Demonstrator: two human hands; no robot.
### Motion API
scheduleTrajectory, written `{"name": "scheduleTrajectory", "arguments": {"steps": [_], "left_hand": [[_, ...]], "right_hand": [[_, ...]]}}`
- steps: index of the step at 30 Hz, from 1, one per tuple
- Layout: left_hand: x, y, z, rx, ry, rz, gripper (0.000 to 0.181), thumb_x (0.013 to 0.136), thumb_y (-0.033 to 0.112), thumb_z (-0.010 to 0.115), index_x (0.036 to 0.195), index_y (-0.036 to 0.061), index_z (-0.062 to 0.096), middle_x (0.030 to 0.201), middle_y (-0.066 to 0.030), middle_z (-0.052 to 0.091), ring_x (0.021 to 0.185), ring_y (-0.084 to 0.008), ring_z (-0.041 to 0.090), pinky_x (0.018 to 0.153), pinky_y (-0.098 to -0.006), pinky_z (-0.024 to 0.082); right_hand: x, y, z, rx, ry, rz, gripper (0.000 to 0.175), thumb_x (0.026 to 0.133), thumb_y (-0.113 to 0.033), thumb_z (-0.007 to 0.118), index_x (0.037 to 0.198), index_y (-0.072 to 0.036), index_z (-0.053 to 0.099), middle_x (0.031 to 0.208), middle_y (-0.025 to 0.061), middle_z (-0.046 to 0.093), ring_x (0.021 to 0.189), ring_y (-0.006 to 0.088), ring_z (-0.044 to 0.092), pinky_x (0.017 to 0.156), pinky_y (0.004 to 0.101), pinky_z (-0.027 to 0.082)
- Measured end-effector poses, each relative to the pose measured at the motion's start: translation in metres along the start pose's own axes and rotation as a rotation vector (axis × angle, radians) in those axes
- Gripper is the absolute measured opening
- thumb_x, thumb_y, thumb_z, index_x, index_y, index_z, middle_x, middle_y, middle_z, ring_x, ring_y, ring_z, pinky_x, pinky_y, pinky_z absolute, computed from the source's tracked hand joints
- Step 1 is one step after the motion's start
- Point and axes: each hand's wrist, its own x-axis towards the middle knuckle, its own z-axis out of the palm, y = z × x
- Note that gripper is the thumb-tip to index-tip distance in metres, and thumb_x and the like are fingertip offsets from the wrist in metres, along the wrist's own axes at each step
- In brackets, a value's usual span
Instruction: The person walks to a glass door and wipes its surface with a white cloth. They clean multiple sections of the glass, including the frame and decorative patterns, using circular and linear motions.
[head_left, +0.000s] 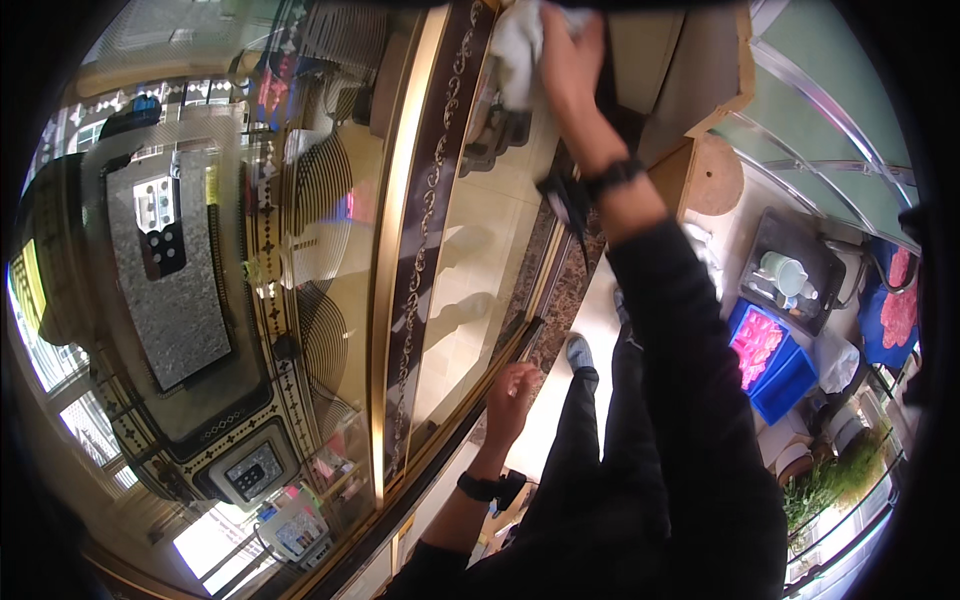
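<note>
At the top of the view my right hand (574, 60) grips a crumpled white cloth (517, 56), up against the glass door (469, 330); blur hides the exact contact. A dark band with pale scrollwork (427, 202) and a gold-coloured frame strip (394, 225) run along the glass. Lower down, my left hand (510, 405) hangs beside the door's dark edge (450, 442), its fingers loosely bent with nothing visible in them. Each wrist wears a black strap; a small black device (562, 202) sits at the right one. Room reflections cover the large glass pane (330, 225) on the left.
To the right stand a wooden cabinet (675, 67) and a round wooden disc (715, 174). Beyond them are a black tray (757, 255) with a pale green mug (784, 274), a blue crate (784, 386) beside pink items, potted plants (840, 480) and a metal-framed panel (847, 97).
</note>
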Motion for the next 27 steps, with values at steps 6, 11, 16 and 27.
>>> {"name": "scheduleTrajectory", "arguments": {"steps": [6, 11, 16, 27], "left_hand": [[-0.035, -0.017, -0.019, 0.051, -0.004, -0.020, 0.022, 0.106, 0.018, 0.057, 0.116, -0.0017, 0.061, 0.100, -0.0119, 0.071, 0.098, -0.0197, 0.069, 0.090, -0.0331, 0.053], [-0.038, -0.032, -0.034, 0.032, 0.000, -0.009, 0.022, 0.105, 0.017, 0.057, 0.116, -0.0006, 0.061, 0.099, -0.0110, 0.070, 0.098, -0.0191, 0.069, 0.089, -0.0326, 0.053], [-0.044, -0.059, -0.048, -0.016, 0.072, 0.063, 0.023, 0.103, 0.016, 0.059, 0.118, -0.0002, 0.060, 0.102, -0.0100, 0.068, 0.097, -0.0185, 0.067, 0.092, -0.0327, 0.052], [-0.133, -0.197, -0.113, -0.092, 0.118, 0.022, 0.023, 0.105, 0.013, 0.058, 0.123, -0.0016, 0.057, 0.108, -0.0087, 0.065, 0.100, -0.0151, 0.064, 0.092, -0.0302, 0.052]], "right_hand": [[0.004, 0.022, 0.028, -0.345, 0.067, -0.466, 0.039, 0.095, -0.008, 0.051, 0.134, -0.002, 0.058, 0.131, 0.0257, 0.058, 0.124, 0.0433, 0.052, 0.108, 0.0462, 0.041], [-0.081, 0.024, 0.022, -0.390, 0.100, -0.566, 0.049, 0.089, -0.004, 0.057, 0.138, 0.001, 0.052, 0.133, 0.0278, 0.053, 0.124, 0.0484, 0.047, 0.108, 0.0501, 0.039], [-0.202, 0.004, 0.001, -0.404, -0.076, -0.394, 0.054, 0.089, -0.012, 0.064, 0.139, 0.002, 0.049, 0.131, 0.0273, 0.052, 0.124, 0.0486, 0.047, 0.108, 0.0492, 0.039], [-0.495, 0.003, -0.038, -0.284, -0.240, -0.310, 0.063, 0.079, -0.005, 0.068, 0.141, -0.010, 0.056, 0.144, 0.0213, 0.047, 0.129, 0.0439, 0.042, 0.111, 0.0509, 0.034]]}}
